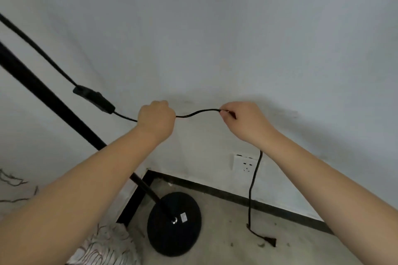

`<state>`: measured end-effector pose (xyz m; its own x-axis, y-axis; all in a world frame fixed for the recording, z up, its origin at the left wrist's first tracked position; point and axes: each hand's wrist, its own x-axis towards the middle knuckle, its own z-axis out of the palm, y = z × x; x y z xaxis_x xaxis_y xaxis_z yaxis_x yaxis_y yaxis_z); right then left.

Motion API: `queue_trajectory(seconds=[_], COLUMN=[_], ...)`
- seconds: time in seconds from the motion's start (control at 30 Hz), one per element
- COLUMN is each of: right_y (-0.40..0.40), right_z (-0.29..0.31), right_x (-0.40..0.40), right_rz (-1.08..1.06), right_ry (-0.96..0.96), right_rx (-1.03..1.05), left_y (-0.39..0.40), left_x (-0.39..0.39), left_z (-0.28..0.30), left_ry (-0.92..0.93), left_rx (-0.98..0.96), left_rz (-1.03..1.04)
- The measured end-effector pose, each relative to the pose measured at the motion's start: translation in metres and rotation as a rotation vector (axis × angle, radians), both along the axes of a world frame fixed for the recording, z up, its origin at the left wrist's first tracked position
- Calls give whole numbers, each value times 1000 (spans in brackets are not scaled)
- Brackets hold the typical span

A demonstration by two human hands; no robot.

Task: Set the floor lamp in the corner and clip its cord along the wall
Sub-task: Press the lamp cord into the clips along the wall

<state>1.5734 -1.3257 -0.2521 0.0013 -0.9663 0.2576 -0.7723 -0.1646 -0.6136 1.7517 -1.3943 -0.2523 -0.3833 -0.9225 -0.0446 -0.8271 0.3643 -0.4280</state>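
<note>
A black floor lamp stands in the corner, its round base (174, 224) on the concrete floor and its pole (53, 101) rising up to the left. The black cord (198, 112) runs from an inline switch (93, 99) into my left hand (156, 119), which is closed in a fist around it. A short slack stretch of the cord spans to my right hand (243, 120), which pinches it between the fingertips close to the white wall. Past my right hand the cord drops to the floor, where its plug (270, 241) lies.
A white wall socket (245, 162) sits low on the wall above a black skirting strip (237, 197). A patterned cloth (103, 247) lies at the bottom left beside the lamp base. Small bits of debris dot the floor.
</note>
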Motion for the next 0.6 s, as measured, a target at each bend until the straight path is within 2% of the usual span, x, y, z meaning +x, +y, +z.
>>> queue_trajectory(seconds=[0.1,0.2,0.37,0.6], right_y=[-17,-30,-39,-41], right_z=[-24,-41,-53,-54], right_x=[12,19,23,18], right_rz=[-27,-50,-122,-138], right_ry=[146,235,234,303], right_rx=[-126,-257,-359,-378], left_y=[-7,-5,-6,-8], left_x=[3,7,10,15], left_z=[-21,-27,-33,-39], left_ry=[-44,-155,-192,-151], left_rx=[-143,-394,-396,-383], left_rz=[-10,-184,-247,-447])
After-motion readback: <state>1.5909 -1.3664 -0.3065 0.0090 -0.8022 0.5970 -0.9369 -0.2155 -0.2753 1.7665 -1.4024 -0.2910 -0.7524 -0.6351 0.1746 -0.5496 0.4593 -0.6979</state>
